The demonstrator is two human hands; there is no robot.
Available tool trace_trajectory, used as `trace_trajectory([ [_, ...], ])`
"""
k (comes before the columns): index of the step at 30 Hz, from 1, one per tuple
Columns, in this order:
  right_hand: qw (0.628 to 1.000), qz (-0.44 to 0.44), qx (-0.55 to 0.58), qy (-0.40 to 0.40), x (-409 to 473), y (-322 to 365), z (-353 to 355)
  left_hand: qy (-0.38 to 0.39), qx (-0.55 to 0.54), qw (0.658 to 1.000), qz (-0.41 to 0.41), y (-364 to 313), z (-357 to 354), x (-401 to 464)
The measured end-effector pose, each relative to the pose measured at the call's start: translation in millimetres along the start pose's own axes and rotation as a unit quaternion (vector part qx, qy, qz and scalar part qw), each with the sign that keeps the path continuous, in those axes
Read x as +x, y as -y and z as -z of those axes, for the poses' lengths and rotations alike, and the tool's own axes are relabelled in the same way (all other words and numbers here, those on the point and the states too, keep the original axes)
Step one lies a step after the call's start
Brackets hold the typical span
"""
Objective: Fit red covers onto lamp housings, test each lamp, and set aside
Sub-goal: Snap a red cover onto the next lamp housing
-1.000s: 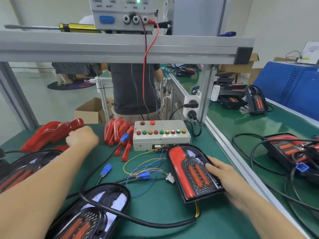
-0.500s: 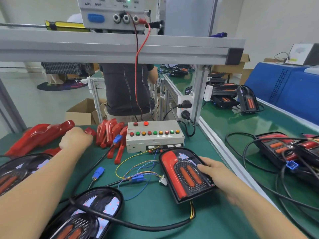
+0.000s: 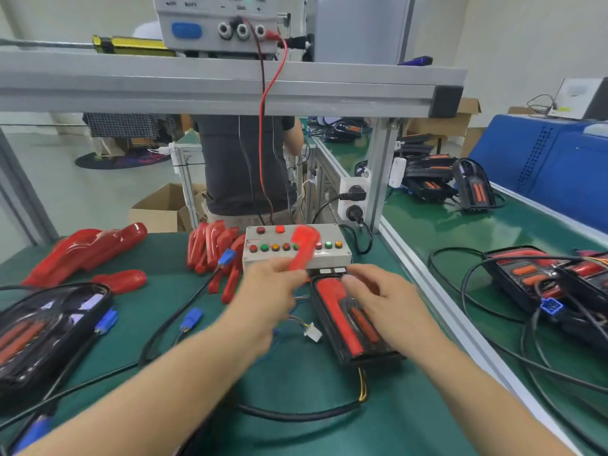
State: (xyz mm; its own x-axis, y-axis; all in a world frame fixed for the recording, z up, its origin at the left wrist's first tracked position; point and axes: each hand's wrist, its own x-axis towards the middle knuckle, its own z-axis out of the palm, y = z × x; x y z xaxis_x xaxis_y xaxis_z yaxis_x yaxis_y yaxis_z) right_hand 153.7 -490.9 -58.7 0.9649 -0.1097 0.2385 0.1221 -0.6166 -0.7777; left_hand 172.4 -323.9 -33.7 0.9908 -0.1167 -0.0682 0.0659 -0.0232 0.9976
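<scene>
Bare green mat (image 3: 296,383) nearest, one black cable crossing it. Right hand (image 3: 388,304) rests on one lamp housing (image 3: 348,327) at centre, fingers loosely spread. Left hand (image 3: 273,284) just beside it pinches one red cover (image 3: 304,246), raised before the button box (image 3: 296,248). Two cover piles behind, left; table edge rail right.

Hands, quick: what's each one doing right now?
Left hand: holding a red cover above the lamp.
Right hand: fingers rest on the lamp; grip cannot be told.
</scene>
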Motion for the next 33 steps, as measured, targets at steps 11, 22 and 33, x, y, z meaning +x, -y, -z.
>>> trace_trajectory([
  [11,0.971,-0.09,0.22,0.022,-6,10,14,0.117,0.196,0.966,-0.117,23,-60,-13],
  [22,0.978,-0.086,-0.189,-0.021,-15,-47,43,0.006,0.226,0.968,0.111,11,-22,62],
  [33,0.964,-0.019,-0.266,-0.007,-29,-47,31,0.023,-0.062,0.964,0.257,29,-29,78],
])
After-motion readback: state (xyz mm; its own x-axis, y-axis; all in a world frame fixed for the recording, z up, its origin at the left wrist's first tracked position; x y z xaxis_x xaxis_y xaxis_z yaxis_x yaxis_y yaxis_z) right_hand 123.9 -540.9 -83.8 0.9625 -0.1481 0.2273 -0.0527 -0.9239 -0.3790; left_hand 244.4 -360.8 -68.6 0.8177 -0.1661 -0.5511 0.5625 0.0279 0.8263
